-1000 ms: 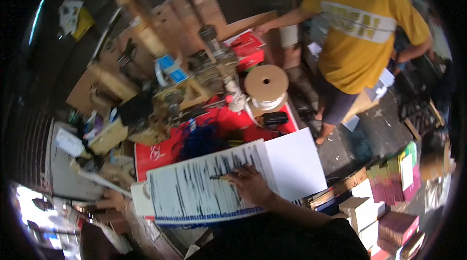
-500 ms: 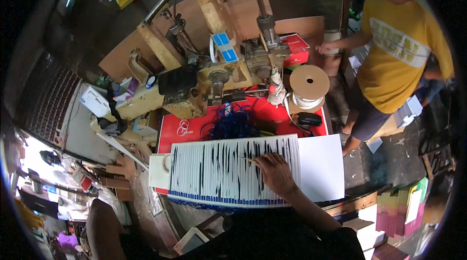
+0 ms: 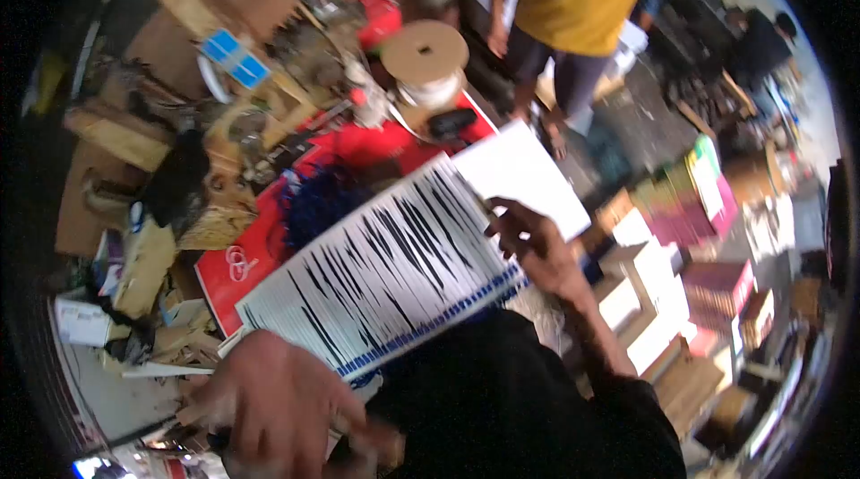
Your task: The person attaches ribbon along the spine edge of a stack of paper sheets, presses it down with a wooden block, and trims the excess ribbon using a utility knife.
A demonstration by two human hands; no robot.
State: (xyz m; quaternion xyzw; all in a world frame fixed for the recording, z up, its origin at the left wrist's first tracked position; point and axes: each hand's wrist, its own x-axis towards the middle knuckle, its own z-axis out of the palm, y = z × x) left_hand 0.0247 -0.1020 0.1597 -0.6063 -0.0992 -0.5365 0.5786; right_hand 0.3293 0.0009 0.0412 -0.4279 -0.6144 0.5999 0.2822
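Observation:
A long white slatted stack (image 3: 358, 269) with black streaks and a blue lower edge lies tilted in front of me. At its right end is my right hand (image 3: 537, 251), fingers bent, with a thin stick-like thing by the fingertips that is too blurred to name. My left hand (image 3: 287, 407) hangs in front of the stack's lower left corner, smeared by motion, its fingers partly spread. Under the right end lies a plain white sheet (image 3: 524, 175). Blue strands (image 3: 318, 201) rest on the red board (image 3: 215, 277) behind the stack.
Beyond the board stand a cord spool (image 3: 424, 63) and a worn machine (image 3: 242, 130) with a blue label. A person in a yellow shirt (image 3: 569, 4) stands behind, and another person (image 3: 761, 54) is farther right. Boxes and bundles (image 3: 717, 291) are piled at the right.
My left hand has come into view at the lower left. My right hand has moved to the stack's right end. The view has turned, and the stack appears more tilted.

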